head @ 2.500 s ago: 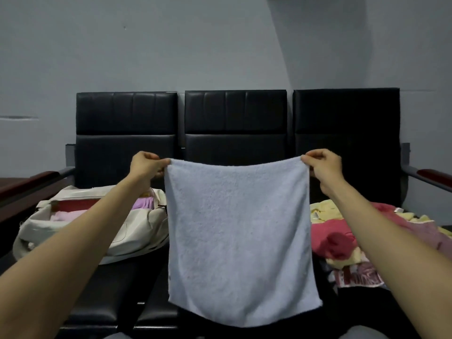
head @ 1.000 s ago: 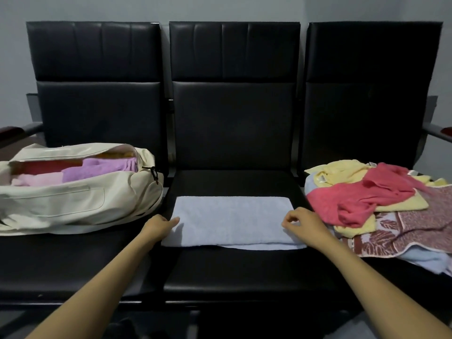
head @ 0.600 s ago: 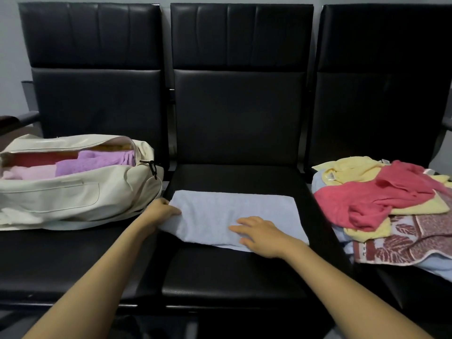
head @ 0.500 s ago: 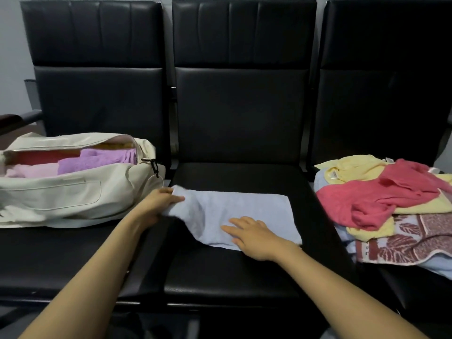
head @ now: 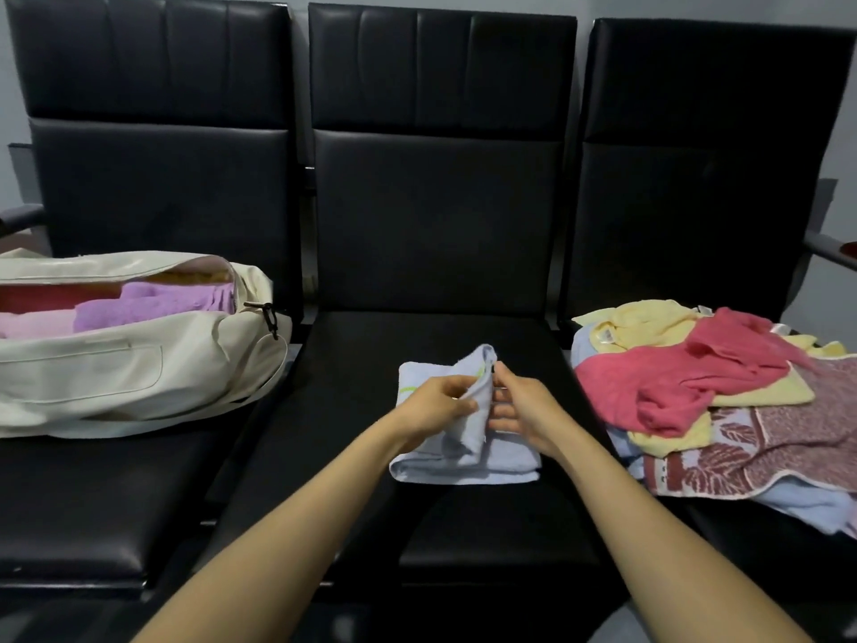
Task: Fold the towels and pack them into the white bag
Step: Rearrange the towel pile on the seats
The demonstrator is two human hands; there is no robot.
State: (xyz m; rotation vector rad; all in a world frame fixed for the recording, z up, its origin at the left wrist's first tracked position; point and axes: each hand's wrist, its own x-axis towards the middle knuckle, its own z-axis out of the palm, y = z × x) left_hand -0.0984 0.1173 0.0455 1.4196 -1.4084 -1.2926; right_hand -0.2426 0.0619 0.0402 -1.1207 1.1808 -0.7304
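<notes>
Two hands meet over one pale blue towel (head: 463,461) on the middle seat (head: 431,540) of a black padded bench, and the towel is already narrowed to a compact wad. Its loose flap stands up between the hands: the left hand (head: 438,403) pinches that flap between thumb and fingers, while the right hand (head: 521,410) sits just beside it with fingers loosely spread, the fingertips at the flap's edge (whether they actually clamp cloth I cannot tell). The folded bulk lies beneath and slightly nearer than the grip, its long axis running left to right across the seat. By my judgement the flap has to come down to the right, over the part under the right hand, so the left hand leads the fold.

Terry pile, soft and limp, with a thin green stripe near one edge; it will slump rather than hold a crease.

Well off to the left lies the white bag (head: 139,373), smooth and slouchy, unzipped, with purple and pink towels inside. On the right seat sprawls an unfolded heap (head: 705,392) of pink, yellow and patterned cloth.
</notes>
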